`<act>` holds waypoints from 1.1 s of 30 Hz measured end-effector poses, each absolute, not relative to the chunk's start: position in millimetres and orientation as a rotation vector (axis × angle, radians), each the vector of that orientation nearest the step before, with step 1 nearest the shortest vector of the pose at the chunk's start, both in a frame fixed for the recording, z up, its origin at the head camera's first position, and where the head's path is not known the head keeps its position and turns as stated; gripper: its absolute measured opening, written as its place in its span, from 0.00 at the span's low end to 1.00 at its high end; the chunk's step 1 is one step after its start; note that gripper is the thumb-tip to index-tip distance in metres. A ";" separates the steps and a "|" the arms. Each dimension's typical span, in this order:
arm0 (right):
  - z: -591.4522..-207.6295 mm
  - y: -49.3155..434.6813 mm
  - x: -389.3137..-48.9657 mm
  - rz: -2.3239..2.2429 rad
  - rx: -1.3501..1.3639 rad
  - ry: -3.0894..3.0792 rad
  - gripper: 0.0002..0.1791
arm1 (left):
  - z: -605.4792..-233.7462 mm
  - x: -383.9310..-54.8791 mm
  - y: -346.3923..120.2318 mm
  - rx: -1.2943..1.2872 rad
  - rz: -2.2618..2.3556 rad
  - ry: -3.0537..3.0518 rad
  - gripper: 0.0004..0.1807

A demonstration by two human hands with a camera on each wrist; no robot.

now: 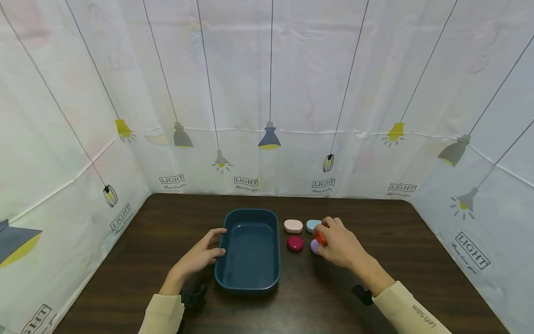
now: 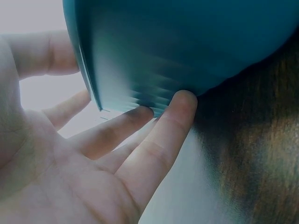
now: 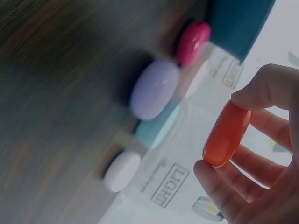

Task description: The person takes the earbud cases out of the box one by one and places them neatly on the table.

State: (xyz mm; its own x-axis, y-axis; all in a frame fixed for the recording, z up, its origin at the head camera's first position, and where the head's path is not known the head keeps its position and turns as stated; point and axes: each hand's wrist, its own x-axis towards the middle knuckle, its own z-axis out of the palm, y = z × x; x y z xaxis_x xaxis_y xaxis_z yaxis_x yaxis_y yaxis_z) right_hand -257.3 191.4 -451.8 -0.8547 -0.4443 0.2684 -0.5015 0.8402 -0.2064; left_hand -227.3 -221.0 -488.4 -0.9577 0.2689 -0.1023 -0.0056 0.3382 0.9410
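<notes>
My right hand (image 1: pixel 340 243) pinches a glossy orange rounded piece (image 3: pixel 227 133) between thumb and fingertips, held above the table. Below it lie similar smooth pieces: a purple one (image 3: pixel 155 90), partly hidden by the hand in the head view, a light blue one (image 1: pixel 313 225), a pale pink one (image 1: pixel 293 226) and a dark magenta one (image 1: pixel 295 243). A white one (image 3: pixel 122 171) shows only in the right wrist view. With fingers extended, my left hand (image 1: pixel 199 255) touches the left side of a deep teal bin (image 1: pixel 218 273); nothing lies inside it.
The dark wooden table (image 1: pixel 175 213) carries the bin near its middle, left of the small pieces. A white curtain (image 1: pixel 233 93) printed with lamps and the word LIGHT hangs behind the table and along both sides. Dark straps (image 1: pixel 362 294) sit at the wrists.
</notes>
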 end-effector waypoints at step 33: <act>-485.5 235.3 -273.6 0.370 0.566 -3.090 0.15 | -489.1 -227.6 -219.0 0.224 1.682 2.354 0.32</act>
State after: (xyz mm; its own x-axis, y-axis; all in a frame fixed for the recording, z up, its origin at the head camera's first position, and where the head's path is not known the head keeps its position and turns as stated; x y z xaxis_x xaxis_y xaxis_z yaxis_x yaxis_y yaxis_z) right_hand -273.6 235.3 -485.5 -0.9358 -0.3518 0.0211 -0.3469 0.9086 -0.2325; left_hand -227.6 -219.0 -489.1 -0.9597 0.2609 -0.1046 -0.0145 0.3258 0.9453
